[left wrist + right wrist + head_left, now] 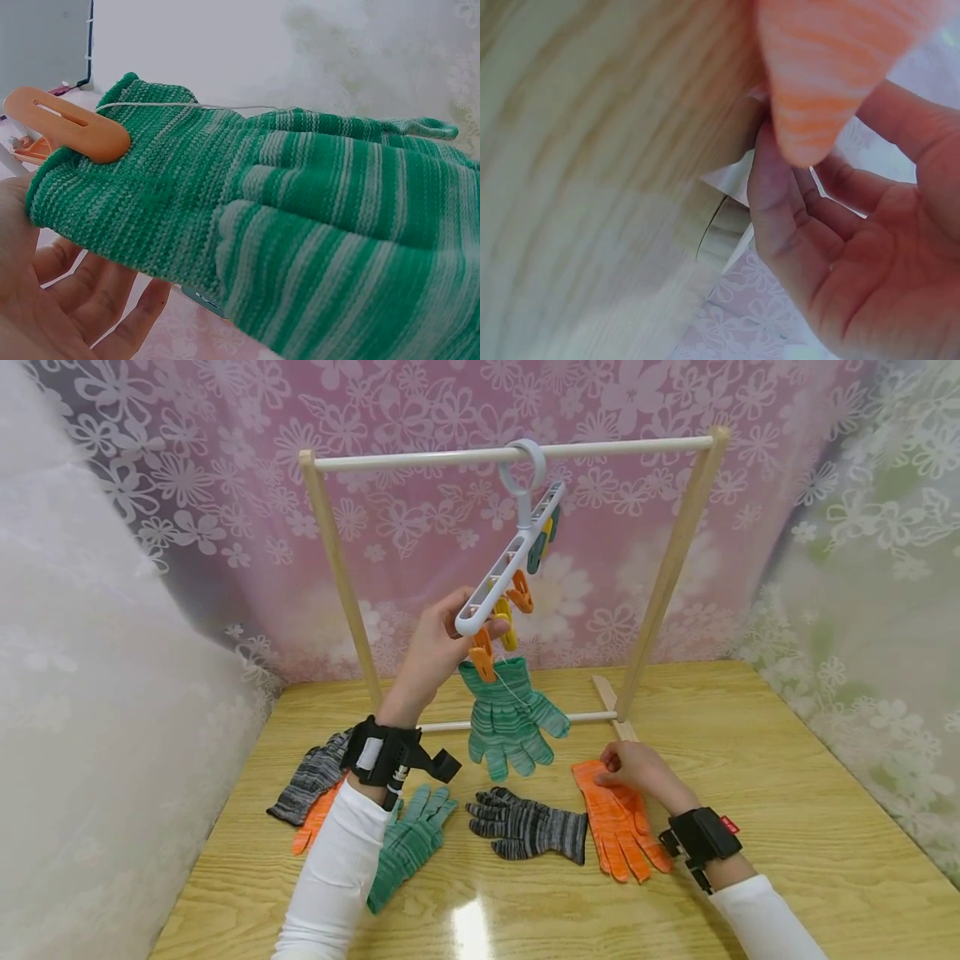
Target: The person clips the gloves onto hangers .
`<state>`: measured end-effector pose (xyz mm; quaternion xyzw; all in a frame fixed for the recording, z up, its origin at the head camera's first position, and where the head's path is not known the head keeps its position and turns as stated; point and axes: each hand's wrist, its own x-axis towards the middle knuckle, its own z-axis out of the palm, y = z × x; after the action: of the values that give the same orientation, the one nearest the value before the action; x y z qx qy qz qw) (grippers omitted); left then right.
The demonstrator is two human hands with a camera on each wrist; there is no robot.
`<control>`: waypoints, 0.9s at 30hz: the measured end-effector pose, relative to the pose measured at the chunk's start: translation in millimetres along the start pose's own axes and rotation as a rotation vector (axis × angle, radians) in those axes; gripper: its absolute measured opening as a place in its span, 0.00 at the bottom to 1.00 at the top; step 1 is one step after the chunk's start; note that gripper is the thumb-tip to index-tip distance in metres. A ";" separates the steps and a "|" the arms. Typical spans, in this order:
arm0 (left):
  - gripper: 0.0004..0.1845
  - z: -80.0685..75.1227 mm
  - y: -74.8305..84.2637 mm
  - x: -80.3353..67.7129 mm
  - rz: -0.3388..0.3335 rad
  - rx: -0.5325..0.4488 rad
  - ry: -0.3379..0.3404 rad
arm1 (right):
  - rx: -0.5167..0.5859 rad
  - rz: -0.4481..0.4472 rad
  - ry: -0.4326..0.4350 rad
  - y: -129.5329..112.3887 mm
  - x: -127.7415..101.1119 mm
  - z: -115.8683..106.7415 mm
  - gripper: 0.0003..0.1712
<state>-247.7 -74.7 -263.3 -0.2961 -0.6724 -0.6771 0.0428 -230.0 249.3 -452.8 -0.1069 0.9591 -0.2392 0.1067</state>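
Orange glove [618,827] cuff under right hand [633,768] (fingers hidden)

Bright, even light; blurred wrist views

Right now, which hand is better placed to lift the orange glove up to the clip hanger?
Right. The right hand already rests on the orange glove on the table, fingers at its cuff. The left hand is busy gripping the clip hanger, where a green glove hangs.
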 end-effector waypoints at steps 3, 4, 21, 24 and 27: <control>0.08 0.3 -0.4 -0.1 0.005 0.009 0.000 | -0.002 0.004 0.016 -0.3 -0.1 0.0 0.15; 0.09 0.4 -0.7 0.1 0.007 0.015 0.002 | 0.003 0.008 0.024 -0.2 -0.3 -0.1 0.15; 0.05 -1.3 -3.0 1.6 0.025 0.011 0.003 | 0.035 -0.021 0.259 8.1 1.7 -1.7 0.18; 0.05 -1.6 -3.2 1.6 0.020 0.016 0.003 | 0.017 -0.030 0.271 5.8 0.2 -3.5 0.15; 0.04 -1.7 -3.6 1.5 0.015 0.016 0.002 | 0.021 -0.025 0.275 2.3 -1.5 -5.4 0.14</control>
<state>-251.3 -75.5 -265.7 -0.3001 -0.6754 -0.6717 0.0506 -230.3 254.0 -449.0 -0.0838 0.9608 -0.2629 -0.0275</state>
